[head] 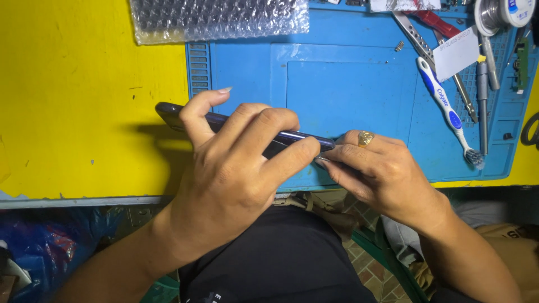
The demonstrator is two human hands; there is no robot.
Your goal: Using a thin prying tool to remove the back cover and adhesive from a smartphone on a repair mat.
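Over blue mat (348,84), left hand (236,168) grips slim dark phone (292,136) edge-on; right hand (382,168) pinches its end.

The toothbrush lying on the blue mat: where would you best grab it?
Judging by its pose, grip the toothbrush by its blue-and-white handle, from above. The handle lies flat on the blue mat with open mat to its left, while metal tools crowd the right.

Repair workshop, blue work mat (348,95), tweezers (418,39)
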